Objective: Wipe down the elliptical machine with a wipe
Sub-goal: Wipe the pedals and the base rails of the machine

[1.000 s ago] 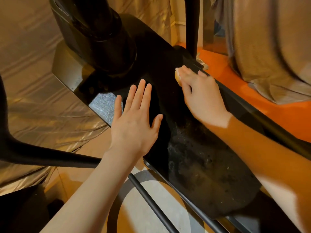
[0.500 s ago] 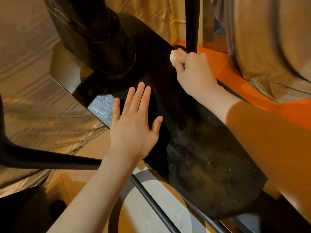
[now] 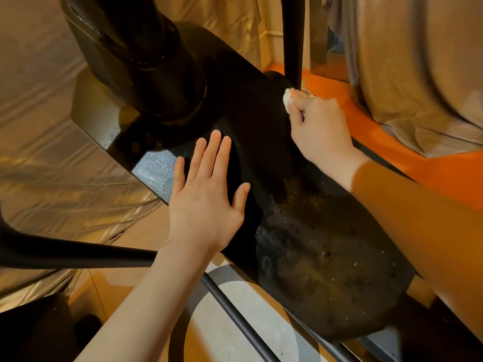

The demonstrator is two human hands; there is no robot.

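The black housing of the elliptical machine runs from upper left to lower right, dusty and spotted at its near end. My left hand lies flat on the housing with straight, spread fingers. My right hand grips a small balled white wipe and presses it on the far end of the housing, beside a black upright bar. Most of the wipe is hidden in my fingers.
A thick black column rises from the housing at upper left. A black arm crosses at the left, and a thin rod runs below. Shiny tan sheeting covers the left; beige cloth hangs over orange floor.
My right hand has slid the wipe further along the housing, away from me, up to the base of the upright bar. My left hand has stayed flat in place.
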